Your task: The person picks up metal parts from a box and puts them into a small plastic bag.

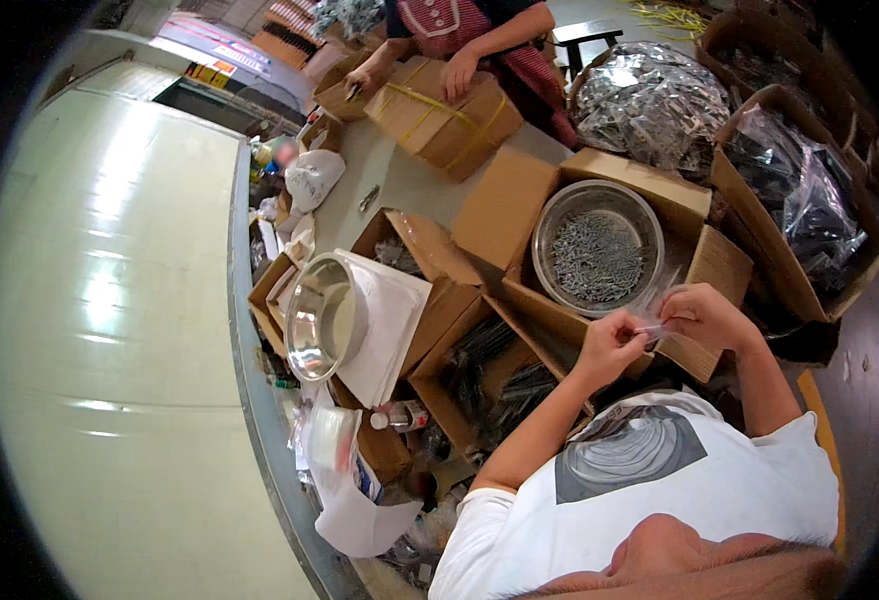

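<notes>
A small clear plastic bag (671, 281) is pinched between the fingers of my left hand (611, 348) and my right hand (707, 316). Both hands meet at its edge, just in front of a steel bowl (659, 240). Many small grey screws (597, 257) fill the bottom of that bowl. It rests in the mouth of an open cardboard box (637, 172). Whether anything lies inside the bag I cannot tell, as fingers and glare hide part of it.
Boxes of dark parts (479, 375) stand to the left, near an empty steel bowl (321, 318) and a plastic bottle (399, 416). Boxes of clear-wrapped parts (649, 95) are at the right. Across the table a co-worker's hands (459, 75) touch a strapped carton (444, 120).
</notes>
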Demonstrator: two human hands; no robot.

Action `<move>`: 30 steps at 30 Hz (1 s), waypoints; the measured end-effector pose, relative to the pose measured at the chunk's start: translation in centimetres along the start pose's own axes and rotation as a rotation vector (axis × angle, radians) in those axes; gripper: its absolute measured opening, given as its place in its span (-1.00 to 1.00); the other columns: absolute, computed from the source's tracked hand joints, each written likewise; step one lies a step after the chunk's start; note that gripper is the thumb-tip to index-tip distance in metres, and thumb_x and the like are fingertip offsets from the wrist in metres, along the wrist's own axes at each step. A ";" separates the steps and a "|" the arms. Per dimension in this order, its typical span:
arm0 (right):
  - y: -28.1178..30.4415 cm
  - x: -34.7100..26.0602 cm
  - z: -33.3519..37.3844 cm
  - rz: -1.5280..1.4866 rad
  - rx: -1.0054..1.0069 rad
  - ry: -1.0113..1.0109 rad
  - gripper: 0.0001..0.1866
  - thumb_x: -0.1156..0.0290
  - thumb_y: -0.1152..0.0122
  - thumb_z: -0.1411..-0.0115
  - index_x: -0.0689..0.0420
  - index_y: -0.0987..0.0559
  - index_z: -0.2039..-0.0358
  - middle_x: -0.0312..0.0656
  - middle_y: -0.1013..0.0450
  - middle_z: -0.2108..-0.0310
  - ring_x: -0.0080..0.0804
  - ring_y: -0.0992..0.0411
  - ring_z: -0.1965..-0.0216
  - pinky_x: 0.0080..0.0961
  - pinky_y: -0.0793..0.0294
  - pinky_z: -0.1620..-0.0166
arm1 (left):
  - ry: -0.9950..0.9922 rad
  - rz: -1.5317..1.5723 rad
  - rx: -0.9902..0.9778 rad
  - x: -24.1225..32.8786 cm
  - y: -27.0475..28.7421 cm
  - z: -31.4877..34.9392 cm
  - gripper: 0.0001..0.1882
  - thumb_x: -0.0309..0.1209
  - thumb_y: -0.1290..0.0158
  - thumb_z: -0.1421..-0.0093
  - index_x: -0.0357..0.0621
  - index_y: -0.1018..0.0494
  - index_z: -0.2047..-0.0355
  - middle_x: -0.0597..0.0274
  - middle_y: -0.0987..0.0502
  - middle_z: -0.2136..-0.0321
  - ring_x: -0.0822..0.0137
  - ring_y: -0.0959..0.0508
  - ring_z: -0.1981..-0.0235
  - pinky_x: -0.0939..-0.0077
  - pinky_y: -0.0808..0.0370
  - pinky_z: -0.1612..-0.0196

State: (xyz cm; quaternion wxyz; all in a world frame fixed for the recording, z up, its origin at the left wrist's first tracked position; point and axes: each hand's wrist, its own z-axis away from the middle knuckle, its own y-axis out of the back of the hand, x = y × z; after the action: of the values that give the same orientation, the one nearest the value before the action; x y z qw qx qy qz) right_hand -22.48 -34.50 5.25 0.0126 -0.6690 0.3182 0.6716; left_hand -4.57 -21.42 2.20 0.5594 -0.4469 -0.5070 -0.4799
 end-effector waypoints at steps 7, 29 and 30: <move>-5.6 -1.6 -4.6 0.154 0.178 0.121 -0.89 0.58 -0.21 0.06 0.19 -0.53 0.45 -0.16 -0.47 0.40 -0.21 -0.45 0.34 -0.41 -0.41 0.24 | -0.150 -0.352 0.445 1.7 1.0 5.7 -0.81 -0.40 -0.10 -0.16 -0.31 -0.46 0.32 0.26 -0.48 0.54 0.53 -0.42 0.50 0.63 -0.32 0.46; -14.7 -7.2 -8.2 0.055 -0.252 0.256 -0.78 0.53 -0.25 0.07 0.19 -0.53 0.34 -0.07 -0.48 0.33 -0.09 -0.48 0.27 -0.32 -0.48 0.26 | -0.045 0.105 0.914 -1.8 4.2 12.8 -0.78 -0.38 -0.01 -0.25 -0.32 -0.51 0.33 0.16 -0.57 0.46 0.44 -0.56 0.48 0.58 -0.50 0.40; -14.9 -7.3 -8.2 0.020 -0.289 0.204 -0.81 0.54 -0.25 0.06 0.20 -0.52 0.36 -0.07 -0.49 0.35 -0.08 -0.49 0.27 -0.32 -0.48 0.27 | -0.102 0.028 0.934 -1.9 4.3 13.1 -0.78 -0.38 -0.03 -0.24 -0.33 -0.52 0.36 0.16 -0.58 0.49 0.43 -0.56 0.50 0.58 -0.49 0.43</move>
State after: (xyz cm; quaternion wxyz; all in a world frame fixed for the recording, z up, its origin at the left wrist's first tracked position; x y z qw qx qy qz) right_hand -7.80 -23.26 6.53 -0.1226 -0.7256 0.2246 0.6388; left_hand -2.19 -7.71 1.35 0.6813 -0.1772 -0.6894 -0.1704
